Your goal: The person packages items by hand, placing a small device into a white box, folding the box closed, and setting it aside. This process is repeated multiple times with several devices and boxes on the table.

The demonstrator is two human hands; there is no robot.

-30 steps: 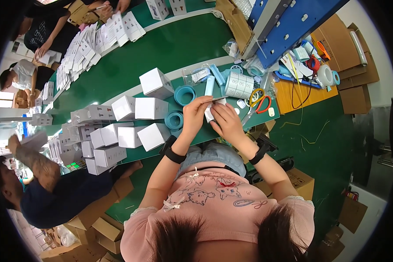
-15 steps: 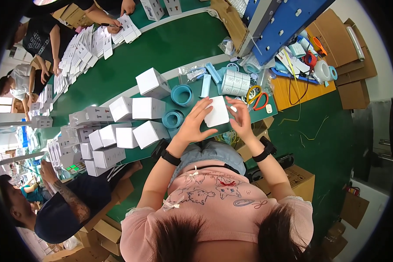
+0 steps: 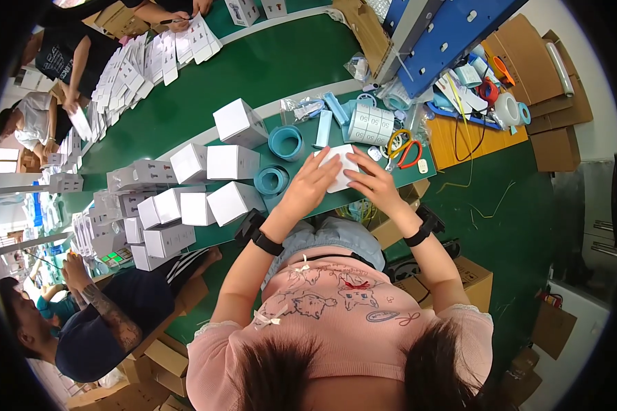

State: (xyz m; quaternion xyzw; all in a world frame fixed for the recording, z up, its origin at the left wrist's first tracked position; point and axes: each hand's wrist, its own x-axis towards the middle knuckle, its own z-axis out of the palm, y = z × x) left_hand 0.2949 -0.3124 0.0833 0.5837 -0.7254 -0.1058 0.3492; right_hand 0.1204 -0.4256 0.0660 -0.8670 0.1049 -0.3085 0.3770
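Note:
A small white box [image 3: 341, 181] is between my hands over the near edge of the green table. My left hand [image 3: 310, 183] grips its left side, the fingers lying over the top face. From the other side my right hand [image 3: 377, 185] holds it, its fingertips pressed on the top near the right edge. Whether anything lies under those fingertips is hidden. Just left of the box stand two teal tape rolls [image 3: 286, 142]. Beyond it are a light-blue tape dispenser-like piece [image 3: 324, 129] and a roll of white labels [image 3: 371, 127]. Scissors [image 3: 410, 152] lie beyond my right hand.
Many white boxes [image 3: 233, 162] stand grouped on the left of the green table [image 3: 281, 65]. A blue perforated metal frame [image 3: 445, 41] rises at the far right. Other people work at the far left, near a spread of flat white cartons [image 3: 134, 75].
My right hand has moved left onto the box top; the small white piece at its fingertips no longer shows. My left fingers now reach further over the box.

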